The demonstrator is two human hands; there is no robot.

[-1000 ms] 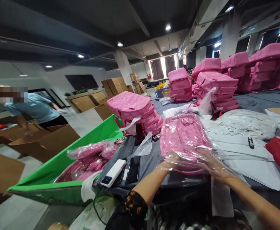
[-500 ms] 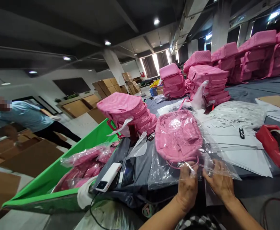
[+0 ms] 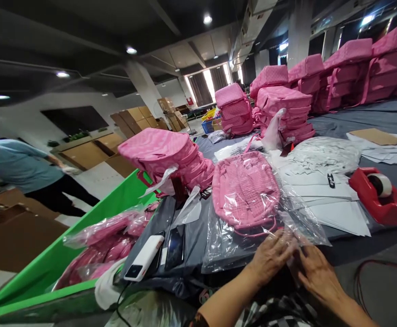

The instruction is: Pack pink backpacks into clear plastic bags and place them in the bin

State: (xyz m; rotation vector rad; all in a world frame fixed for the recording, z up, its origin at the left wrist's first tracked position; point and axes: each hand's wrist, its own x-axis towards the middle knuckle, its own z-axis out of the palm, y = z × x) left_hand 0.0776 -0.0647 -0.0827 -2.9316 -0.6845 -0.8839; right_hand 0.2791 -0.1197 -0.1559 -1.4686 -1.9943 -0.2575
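A pink backpack (image 3: 247,188) lies flat inside a clear plastic bag (image 3: 223,250) on the dark cloth, close in front of me. At the bag's near right edge, my left hand (image 3: 273,254) is closed with its fingers gathered on the plastic. Just right of it, my right hand (image 3: 319,274) pinches the same edge, its fingertips almost meeting those of the left. Some fingertips are blurred behind the shiny film. A thin pink strap loop (image 3: 257,232) curves from the backpack's near end, beside my left hand.
A red tape dispenser (image 3: 385,197) stands right, near white paper sheets (image 3: 341,213) and black thread snips (image 3: 330,180). Stacked pink backpacks (image 3: 164,156) stand behind. A white power bank (image 3: 144,257) and phone (image 3: 175,247) lie left, beside a green-sided bin (image 3: 92,227). A person in blue (image 3: 17,165) stands far left.
Both hands have drawn closer together and slightly nearer to me at the bag's edge. My left hand has moved right, off the strap loop. The view has shifted a little.
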